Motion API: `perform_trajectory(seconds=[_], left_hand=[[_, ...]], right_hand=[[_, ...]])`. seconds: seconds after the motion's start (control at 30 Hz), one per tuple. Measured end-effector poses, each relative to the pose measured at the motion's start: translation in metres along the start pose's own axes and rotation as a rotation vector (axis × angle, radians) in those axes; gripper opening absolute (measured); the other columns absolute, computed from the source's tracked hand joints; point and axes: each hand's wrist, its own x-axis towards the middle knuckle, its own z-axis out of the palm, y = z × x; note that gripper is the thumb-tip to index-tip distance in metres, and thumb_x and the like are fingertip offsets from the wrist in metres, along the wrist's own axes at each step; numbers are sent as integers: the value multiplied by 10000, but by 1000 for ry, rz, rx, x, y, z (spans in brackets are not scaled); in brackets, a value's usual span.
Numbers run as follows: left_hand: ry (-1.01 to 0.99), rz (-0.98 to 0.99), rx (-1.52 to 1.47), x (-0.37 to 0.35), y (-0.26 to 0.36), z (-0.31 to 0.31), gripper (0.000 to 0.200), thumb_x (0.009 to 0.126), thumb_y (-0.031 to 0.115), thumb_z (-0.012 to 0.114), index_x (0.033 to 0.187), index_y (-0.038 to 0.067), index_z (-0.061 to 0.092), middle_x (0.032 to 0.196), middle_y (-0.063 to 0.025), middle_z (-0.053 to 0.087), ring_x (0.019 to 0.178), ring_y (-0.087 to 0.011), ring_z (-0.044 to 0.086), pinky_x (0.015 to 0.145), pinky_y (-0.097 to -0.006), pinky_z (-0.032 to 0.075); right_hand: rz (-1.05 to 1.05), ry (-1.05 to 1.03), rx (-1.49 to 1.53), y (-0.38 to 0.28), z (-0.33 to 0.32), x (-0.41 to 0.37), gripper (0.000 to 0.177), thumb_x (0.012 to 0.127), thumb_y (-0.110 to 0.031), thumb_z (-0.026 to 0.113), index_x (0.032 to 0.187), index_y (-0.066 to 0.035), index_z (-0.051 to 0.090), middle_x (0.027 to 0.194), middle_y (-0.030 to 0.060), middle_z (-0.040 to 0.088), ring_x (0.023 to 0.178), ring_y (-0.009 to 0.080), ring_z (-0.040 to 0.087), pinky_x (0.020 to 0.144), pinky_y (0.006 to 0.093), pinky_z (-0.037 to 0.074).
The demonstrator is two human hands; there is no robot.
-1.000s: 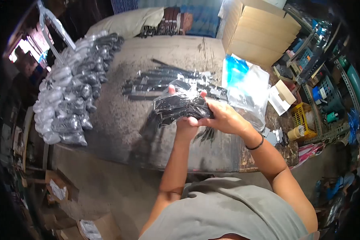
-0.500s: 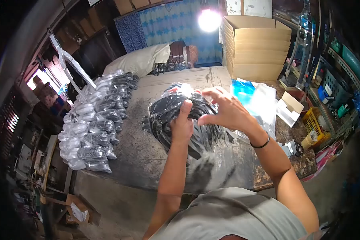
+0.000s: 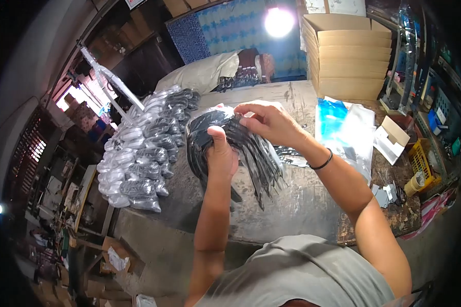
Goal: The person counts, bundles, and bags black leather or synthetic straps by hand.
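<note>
A thick bundle of black straps (image 3: 255,159), with shiny clear plastic about it, is held up over the table, its loose ends hanging to the right and down. My left hand (image 3: 221,156) is wrapped round the bundle's near left side, thumb pointing up over it. At the top right, my right hand (image 3: 271,123) has its fingers bent and pinched on the upper edge of the straps. What lies under its fingertips is partly hidden. Small dark and pale pieces (image 3: 292,156) lie on the table beyond the hanging ends.
Clear bags of coiled black items (image 3: 143,153) are piled on the table's left. At the right are blue and clear plastic sheets (image 3: 338,128), a small open carton (image 3: 392,138) and a yellow basket (image 3: 424,163). Nested cardboard boxes (image 3: 351,61) stand behind, under a bright bulb (image 3: 278,22).
The bundle has shifted left and its straps now hang down fanned out. My right hand has gone from spread fingers to a pinch on its top edge. The view has turned slightly.
</note>
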Motion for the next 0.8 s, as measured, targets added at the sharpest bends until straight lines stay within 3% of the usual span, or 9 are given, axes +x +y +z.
perform_trajectory(seconds=[0.07,0.13,0.2,0.27,0.3,0.37,0.5,0.57,0.8], left_hand=[[-35,-23,-31,-4,5,-8,832,757,682,462,1314,72,358,1199,-54,501,1125,-186,497,990,-357,396],[12,-37,7,-10,10,-11,842,759,707,412,1317,78,348,1197,-60,499,1127,-191,494,1000,-364,385],[20,-67,2,-16,14,-16,830,761,705,408,1312,87,351,1193,-63,501,1126,-198,494,998,-371,387],[18,-60,28,-23,19,-20,816,766,699,410,1314,98,349,1192,-65,503,1124,-205,497,999,-377,386],[26,-92,7,-26,21,-19,815,765,699,415,1313,99,352,1200,-70,498,1133,-208,489,1004,-380,380],[40,-126,-7,-32,28,-15,813,765,698,420,1312,100,354,1208,-74,494,1143,-212,481,1009,-384,374],[72,-158,-30,-42,44,-10,829,774,719,390,1306,84,360,1234,-89,476,1173,-219,450,1025,-394,352],[90,-176,-86,-44,48,-13,834,777,727,376,1303,80,365,1242,-92,471,1183,-221,440,1030,-398,346],[161,-166,-64,-55,59,-21,856,779,744,340,1274,48,391,1220,-111,485,1146,-227,476,990,-398,391]], right_hand=[[-31,-2,-6,-4,6,-2,289,850,-167,613,1109,-38,618,765,13,600,588,31,457,528,218,396],[16,-14,4,-10,11,-3,293,817,-182,602,1064,-29,634,884,150,648,720,198,636,665,317,494],[-7,-46,40,-6,18,-3,295,814,-177,618,1069,-30,632,881,143,651,721,199,639,664,314,498],[-65,-64,156,-2,25,-4,290,832,-156,635,1091,-25,619,745,40,640,651,53,550,581,233,448],[-67,-72,166,-5,25,-4,290,832,-156,635,1091,-25,619,745,40,640,651,53,550,581,233,448],[52,-122,125,-13,23,-6,319,801,-180,658,1081,-32,623,925,141,660,751,207,649,690,319,510],[13,-112,98,-8,33,-9,329,795,-180,663,1086,-34,621,946,145,660,769,211,652,702,326,512],[-160,-74,78,-4,39,-9,342,787,-181,669,1094,-39,617,974,146,651,785,209,646,714,323,510],[-169,-193,124,-18,42,-9,349,761,-123,635,1098,-33,611,1009,155,629,777,221,624,717,322,503]])
